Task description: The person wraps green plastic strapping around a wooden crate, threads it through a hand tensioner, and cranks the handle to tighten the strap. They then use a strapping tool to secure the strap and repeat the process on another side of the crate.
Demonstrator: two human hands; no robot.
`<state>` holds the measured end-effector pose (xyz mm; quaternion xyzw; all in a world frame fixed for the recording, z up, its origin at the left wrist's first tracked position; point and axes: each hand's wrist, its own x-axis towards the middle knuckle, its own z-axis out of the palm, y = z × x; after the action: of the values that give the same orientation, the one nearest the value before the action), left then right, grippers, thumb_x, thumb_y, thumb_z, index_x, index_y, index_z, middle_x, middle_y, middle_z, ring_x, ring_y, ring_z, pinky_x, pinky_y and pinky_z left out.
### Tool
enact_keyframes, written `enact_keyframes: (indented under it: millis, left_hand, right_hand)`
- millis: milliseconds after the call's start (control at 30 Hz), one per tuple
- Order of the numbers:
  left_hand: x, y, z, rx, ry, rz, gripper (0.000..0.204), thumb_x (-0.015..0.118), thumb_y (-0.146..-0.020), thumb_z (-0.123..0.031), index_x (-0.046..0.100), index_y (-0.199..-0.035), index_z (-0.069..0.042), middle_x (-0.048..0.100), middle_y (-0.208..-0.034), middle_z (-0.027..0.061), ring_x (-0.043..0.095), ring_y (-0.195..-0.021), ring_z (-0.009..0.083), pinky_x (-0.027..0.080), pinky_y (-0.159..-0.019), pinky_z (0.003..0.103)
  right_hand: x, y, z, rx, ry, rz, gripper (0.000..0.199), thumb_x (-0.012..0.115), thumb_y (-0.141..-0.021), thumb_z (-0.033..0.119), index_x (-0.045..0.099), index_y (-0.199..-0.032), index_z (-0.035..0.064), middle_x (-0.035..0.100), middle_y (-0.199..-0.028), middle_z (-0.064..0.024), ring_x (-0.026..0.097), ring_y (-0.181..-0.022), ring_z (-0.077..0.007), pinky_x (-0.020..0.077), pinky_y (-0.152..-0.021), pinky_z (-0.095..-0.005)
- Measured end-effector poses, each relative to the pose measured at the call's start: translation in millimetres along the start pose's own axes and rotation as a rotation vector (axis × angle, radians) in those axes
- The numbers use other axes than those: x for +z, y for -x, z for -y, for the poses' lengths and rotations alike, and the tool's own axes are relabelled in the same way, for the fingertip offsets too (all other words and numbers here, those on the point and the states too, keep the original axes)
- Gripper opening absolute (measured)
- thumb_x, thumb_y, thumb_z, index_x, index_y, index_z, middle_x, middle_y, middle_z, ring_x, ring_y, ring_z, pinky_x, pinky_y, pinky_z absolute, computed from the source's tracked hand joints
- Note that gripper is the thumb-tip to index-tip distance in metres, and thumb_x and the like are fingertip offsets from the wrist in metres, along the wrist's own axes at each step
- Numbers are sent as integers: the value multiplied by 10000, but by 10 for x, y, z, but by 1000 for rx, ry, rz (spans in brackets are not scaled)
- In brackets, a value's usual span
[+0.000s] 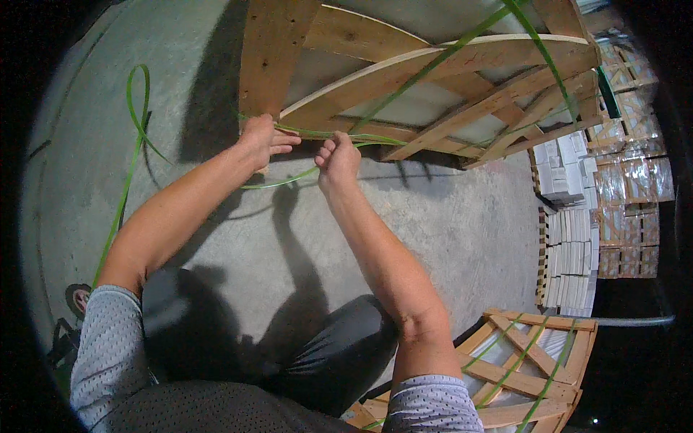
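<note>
A wooden slatted crate stands on the floor in front of me, with green plastic strapping running across its slats. My left hand is at the crate's lower near corner, its fingers stretched out toward the right and the strap passing just beyond them. To its right, my right hand is closed around the green strap along the crate's bottom edge. A loose loop of strap hangs below the hands. Whether the left thumb touches the strap is hidden.
More green strap curls over the concrete floor on my left, near a small wheel. Another strapped crate lies at lower right. White stacked boxes on pallets and wrapped pallet loads line the far right.
</note>
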<state>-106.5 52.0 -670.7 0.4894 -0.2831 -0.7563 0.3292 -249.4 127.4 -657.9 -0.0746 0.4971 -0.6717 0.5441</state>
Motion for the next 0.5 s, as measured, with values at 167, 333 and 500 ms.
enact_keyframes:
  millis: [167, 333, 500]
  left_hand:
    - [-83, 106, -66, -76, -40, 87, 542, 237, -1002, -375, 417, -1200, 97, 635, -1089, 272, 676, -881, 340, 555, -701, 391]
    - [-310, 301, -382, -135, -620, 125, 435, 378, -979, -375, 511, -943, 38, 665, -952, 242, 670, -732, 298, 529, -595, 391]
    - [-381, 333, -339, 1663, -1438, 72, 128, 599, -862, -214, 603, -840, -88, 586, -714, 121, 619, -690, 321, 507, -605, 425]
  right_hand:
    - [34, -53, -26, -77, 0, 77, 223, 445, -995, 231, 392, -798, 140, 297, -601, 45, 271, -489, -87, 231, -433, -257]
    - [91, -180, -48, -40, -36, -66, 151, 469, -963, 158, 396, -842, 102, 349, -603, 23, 331, -490, -97, 259, -423, -274]
    - [112, -198, -52, -37, 22, -78, 153, 441, -959, 172, 407, -836, 87, 383, -622, 11, 346, -495, -105, 274, -431, -275]
